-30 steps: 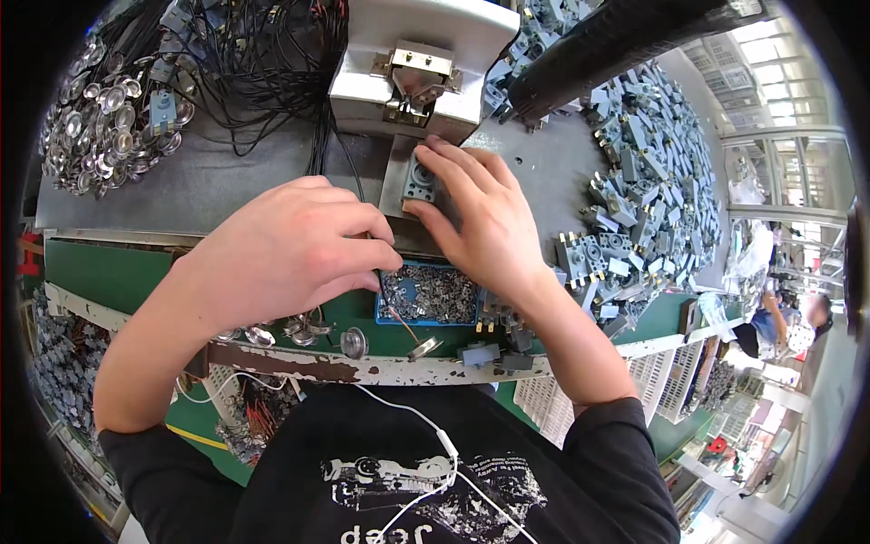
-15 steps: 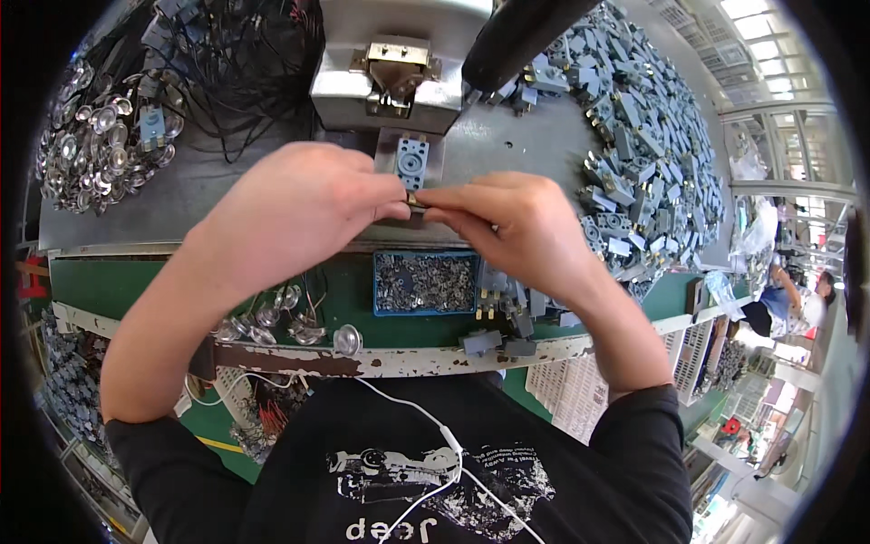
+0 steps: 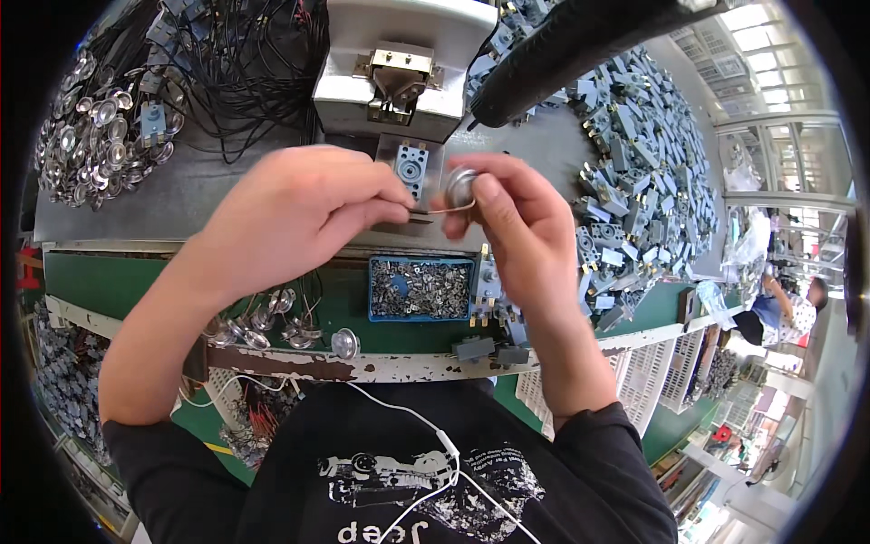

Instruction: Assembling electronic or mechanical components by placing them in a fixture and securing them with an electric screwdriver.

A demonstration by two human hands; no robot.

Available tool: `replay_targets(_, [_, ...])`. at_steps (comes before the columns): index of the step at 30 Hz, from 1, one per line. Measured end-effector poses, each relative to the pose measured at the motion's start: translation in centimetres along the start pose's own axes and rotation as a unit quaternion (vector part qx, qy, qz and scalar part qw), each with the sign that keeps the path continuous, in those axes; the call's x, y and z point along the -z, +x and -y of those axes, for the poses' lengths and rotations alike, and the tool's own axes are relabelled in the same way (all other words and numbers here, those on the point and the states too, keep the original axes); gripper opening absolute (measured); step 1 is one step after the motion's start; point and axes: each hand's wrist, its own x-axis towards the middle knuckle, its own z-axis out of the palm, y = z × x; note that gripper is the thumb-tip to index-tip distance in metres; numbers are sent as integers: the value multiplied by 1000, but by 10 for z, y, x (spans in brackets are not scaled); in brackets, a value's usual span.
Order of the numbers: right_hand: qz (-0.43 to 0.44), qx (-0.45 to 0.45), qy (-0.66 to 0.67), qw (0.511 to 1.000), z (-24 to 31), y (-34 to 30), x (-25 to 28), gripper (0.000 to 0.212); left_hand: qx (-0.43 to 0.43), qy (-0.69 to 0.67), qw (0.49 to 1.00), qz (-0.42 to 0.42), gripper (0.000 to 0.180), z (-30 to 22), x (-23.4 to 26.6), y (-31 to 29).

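My right hand [image 3: 526, 231] grips a round silvery metal cap [image 3: 460, 185] between thumb and fingers. A thin reddish wire or tube [image 3: 456, 210] runs from below the cap toward my left hand [image 3: 308, 204]. The left fingertips are pinched together; what lies between them is too small to make out. A thin dark strip [image 3: 422, 218] shows beside those fingertips. Just beyond the hands, a blue-grey block with a round recess [image 3: 410, 169] lies on a metal plate in front of a press-like machine [image 3: 390, 104].
A blue tray [image 3: 420, 318] of small metal parts stands nearer me. Many grey blocks [image 3: 634, 181] are heaped at right; silvery caps [image 3: 100, 150] and black cables [image 3: 245, 72] lie at left. A dark padded arm [image 3: 553, 68] hangs over the back right. Another person [image 3: 784, 313] sits far right.
My right hand has moved away from the left fingertips and turned, and the silvery cap now shows in it. My left hand has stayed nearly in place.
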Motion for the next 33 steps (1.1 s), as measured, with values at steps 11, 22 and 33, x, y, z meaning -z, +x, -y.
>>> replay_targets(11, [132,-56,-32,989,11,-11,17,40,-20,-69,997,-29,28,-8,3,-2])
replay_targets(22, [115,-85,22,989,2,-10,19,37,-6,-49,997,-51,21,1,-3,-5])
replay_targets(33, [156,-133,65,977,0,15,23,37,-116,-2,992,-53,24,8,-6,-10])
